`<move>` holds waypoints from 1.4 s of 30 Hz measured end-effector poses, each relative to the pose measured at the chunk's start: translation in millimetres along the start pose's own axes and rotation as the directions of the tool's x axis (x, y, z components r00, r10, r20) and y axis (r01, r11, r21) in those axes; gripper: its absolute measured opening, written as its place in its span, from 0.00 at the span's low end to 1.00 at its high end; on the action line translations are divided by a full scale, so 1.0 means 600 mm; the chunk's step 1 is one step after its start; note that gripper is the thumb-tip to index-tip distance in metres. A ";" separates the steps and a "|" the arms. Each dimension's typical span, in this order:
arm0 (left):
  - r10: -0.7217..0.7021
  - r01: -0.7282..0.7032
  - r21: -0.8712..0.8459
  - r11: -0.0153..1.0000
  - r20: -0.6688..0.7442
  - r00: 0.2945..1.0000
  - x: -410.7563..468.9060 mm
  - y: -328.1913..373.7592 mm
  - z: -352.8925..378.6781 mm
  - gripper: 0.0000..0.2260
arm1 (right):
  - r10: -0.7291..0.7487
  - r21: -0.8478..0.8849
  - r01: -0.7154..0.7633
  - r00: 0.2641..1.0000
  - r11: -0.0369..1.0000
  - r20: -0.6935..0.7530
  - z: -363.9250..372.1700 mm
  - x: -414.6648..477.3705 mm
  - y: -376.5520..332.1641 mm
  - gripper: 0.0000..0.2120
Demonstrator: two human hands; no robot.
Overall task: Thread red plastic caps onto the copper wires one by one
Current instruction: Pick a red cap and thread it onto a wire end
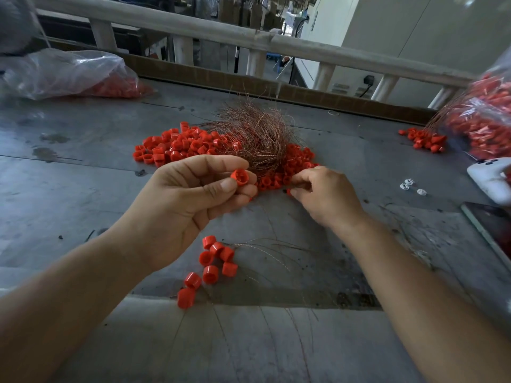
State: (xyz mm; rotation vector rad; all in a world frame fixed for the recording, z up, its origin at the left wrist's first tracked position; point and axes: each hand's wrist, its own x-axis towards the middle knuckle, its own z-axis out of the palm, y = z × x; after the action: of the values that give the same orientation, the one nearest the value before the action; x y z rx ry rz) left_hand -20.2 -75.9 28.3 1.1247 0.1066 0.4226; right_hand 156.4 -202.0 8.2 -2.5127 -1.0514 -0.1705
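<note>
The left hand [193,194] pinched a ribbed red cap [239,176] between thumb and fingertips. The right hand [323,194] curled its fingers down at the edge of the loose caps [177,145]; whether it gripped anything could not be told. Just beyond both hands a tangled bundle of copper wires [257,139] lay over the heap on the scuffed grey surface [83,161]. Below the left wrist lay threaded caps [213,261]. A crinkled clear bag [69,73] sat far beyond it.

Soft, dim daylight, seemingly from behind the railing [249,37]; edges bowed and blurred; bags [69,73] show glare.
</note>
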 end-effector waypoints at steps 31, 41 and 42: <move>-0.032 0.032 0.202 0.979 0.001 0.999 -0.003 -0.005 0.006 0.11 | -0.203 0.807 0.086 0.978 0.584 0.042 -0.062 -0.057 -0.078 0.09; -0.001 0.011 0.260 0.965 -0.039 0.999 -0.002 -0.006 0.009 0.08 | -0.259 0.848 0.163 0.965 0.504 -0.032 -0.051 -0.069 -0.094 0.10; 0.000 0.011 0.266 0.964 -0.041 0.999 -0.002 -0.006 0.008 0.08 | -0.259 0.835 0.176 0.965 0.521 -0.041 -0.049 -0.069 -0.095 0.11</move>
State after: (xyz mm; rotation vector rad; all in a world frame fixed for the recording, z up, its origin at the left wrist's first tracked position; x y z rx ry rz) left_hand -18.9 -82.0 27.2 1.3804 0.2070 0.4351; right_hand 88.0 -205.3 42.4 -1.5047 -1.1191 0.3254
